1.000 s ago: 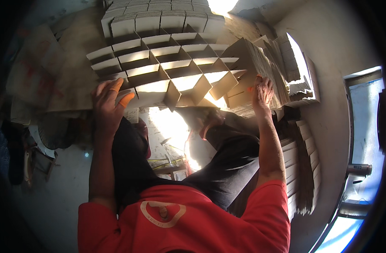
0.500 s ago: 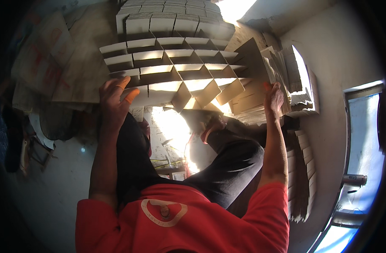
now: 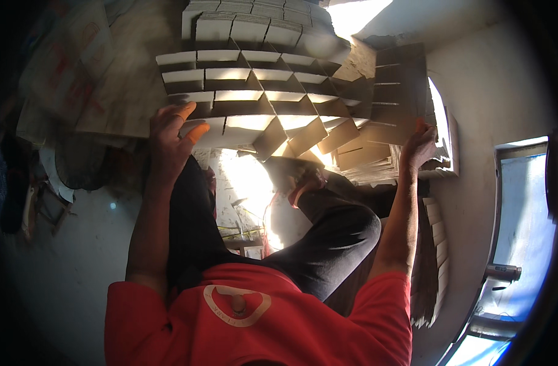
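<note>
A grid of interlocking cardboard dividers [image 3: 248, 94] stands on the work surface in front of me. At its near left corner is my left hand [image 3: 170, 135], orange covers on thumb and index finger. Those two fingertips are apart beside the end of the nearest strip; the other fingers are partly hidden. To the right, my right hand [image 3: 419, 148] pinches the lower right corner of a slotted cardboard sheet [image 3: 399, 91], held up with its slots facing left. An orange cover shows on a right fingertip. The sheet's left edge overlaps the grid's right end in view.
Stacked cardboard strips [image 3: 248, 30] stand behind the grid. Further cardboard piles lie at the right, one stack [image 3: 373, 161] below the raised sheet and another [image 3: 436, 262] by the wall. Large printed cardboard [image 3: 65, 91] is at the left. My knees are under the surface's front edge.
My right hand has moved right and lifted the slotted sheet off the right-hand stack, turning it up into view. The left hand stays at the grid's corner.
</note>
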Motion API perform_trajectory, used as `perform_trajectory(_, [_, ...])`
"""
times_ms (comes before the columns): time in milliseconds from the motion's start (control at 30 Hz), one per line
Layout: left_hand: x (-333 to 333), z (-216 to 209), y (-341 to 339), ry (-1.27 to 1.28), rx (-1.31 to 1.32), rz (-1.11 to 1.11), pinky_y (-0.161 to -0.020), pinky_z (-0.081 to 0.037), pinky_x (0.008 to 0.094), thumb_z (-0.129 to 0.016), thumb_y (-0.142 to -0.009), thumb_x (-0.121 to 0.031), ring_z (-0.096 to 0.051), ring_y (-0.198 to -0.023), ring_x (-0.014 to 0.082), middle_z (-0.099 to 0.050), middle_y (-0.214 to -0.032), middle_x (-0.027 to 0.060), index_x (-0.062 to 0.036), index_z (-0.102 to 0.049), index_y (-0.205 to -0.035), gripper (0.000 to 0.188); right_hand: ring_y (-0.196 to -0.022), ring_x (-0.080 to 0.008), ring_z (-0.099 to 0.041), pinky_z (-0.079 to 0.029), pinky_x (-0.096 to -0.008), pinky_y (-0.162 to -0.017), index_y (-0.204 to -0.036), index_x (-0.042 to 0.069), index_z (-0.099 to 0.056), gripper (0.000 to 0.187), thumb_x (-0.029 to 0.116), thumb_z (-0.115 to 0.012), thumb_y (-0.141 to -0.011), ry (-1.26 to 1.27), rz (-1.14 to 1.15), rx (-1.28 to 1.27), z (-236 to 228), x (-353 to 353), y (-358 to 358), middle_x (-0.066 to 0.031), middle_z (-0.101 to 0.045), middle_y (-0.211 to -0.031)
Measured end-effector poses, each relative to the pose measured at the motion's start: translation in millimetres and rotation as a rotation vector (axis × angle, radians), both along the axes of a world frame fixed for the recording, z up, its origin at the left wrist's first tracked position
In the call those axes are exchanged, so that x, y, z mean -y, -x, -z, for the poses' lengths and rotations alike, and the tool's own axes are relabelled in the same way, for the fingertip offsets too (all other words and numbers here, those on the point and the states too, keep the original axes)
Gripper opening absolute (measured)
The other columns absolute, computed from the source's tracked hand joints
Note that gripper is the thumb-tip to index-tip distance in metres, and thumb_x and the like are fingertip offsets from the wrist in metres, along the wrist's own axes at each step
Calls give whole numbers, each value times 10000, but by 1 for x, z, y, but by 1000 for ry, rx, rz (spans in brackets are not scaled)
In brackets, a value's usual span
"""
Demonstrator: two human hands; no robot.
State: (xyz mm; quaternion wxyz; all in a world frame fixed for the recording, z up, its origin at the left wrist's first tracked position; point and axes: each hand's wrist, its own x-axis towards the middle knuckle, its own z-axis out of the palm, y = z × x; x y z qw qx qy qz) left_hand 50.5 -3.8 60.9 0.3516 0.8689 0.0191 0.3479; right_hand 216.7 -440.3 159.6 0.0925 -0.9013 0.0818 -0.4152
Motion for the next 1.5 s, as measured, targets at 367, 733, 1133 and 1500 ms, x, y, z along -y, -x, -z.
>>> perform_trajectory(367, [-4, 14, -4, 189, -54, 118, -776, -459, 305, -666, -727, 10, -588, -837, 220, -639, -848, 99, -6, -680, -922, 196, -576, -25, -493, -411, -209, -529, -997, -11, -666, 298, 55, -760, -722, -610, -953, -212, -55, -153, 48, 0, -651, -727])
perform_trajectory(733, [-6, 17, -5, 156, -28, 114, -754, -468, 310, -668, -732, -10, -596, -817, 228, -644, -830, 97, -14, -676, -884, 153, -625, -20, -463, -406, -169, -546, -1005, -44, -558, 264, 4, -678, -774, -404, -1112, -318, -30, -224, 52, -15, -635, -728])
perform_trajectory(1133, [-3, 18, -10, 165, 29, 104, -715, -474, 349, -685, -692, 6, -604, -779, 266, -647, -792, 109, -19, -653, -829, 143, -670, -66, -549, -464, -226, -626, -1151, -42, -597, 383, 48, -696, -792, -301, -1058, -450, -33, -246, 66, -176, -669, -807])
perform_trajectory(1500, [-7, 21, -13, 174, 27, 104, -693, -474, 357, -692, -679, 5, -599, -754, 276, -634, -769, 112, -25, -655, -820, 148, -536, -4, -387, -314, -185, -433, -1190, -27, -592, 388, -34, -655, -807, -359, -1155, -384, -31, -256, 68, 51, -522, -665])
